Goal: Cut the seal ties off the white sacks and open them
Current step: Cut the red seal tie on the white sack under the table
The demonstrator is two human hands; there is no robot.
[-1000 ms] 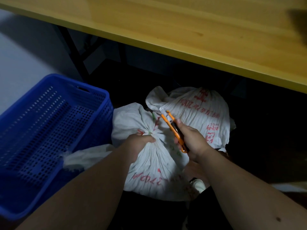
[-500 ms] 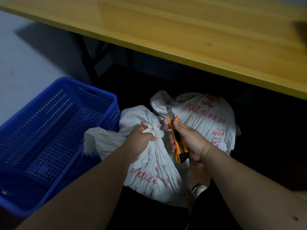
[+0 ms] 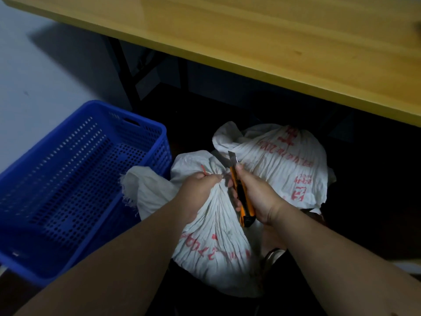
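Two white sacks with red lettering lie on the dark floor under the table. My left hand point(image 3: 200, 190) grips the gathered neck of the near sack point(image 3: 214, 242), where a thin red seal tie point(image 3: 204, 171) sticks up by my fingers. My right hand point(image 3: 257, 197) holds an orange utility knife point(image 3: 240, 190) upright just right of that neck, its blade extended and pointing up. The far sack point(image 3: 282, 163) lies behind, tied off at its upper left. The near sack's loose top cloth flops left toward the crate.
A blue perforated plastic crate point(image 3: 75, 185) stands on the floor at left, touching the near sack's loose cloth. A yellow wooden tabletop point(image 3: 250, 42) spans above, with black table legs point(image 3: 124, 71) behind the crate. Light grey floor lies at the far left.
The knife has swung from slanting across the sack to upright next to the neck. My left hand has pulled the neck up and the sack's loose top cloth has swung up beside the crate.
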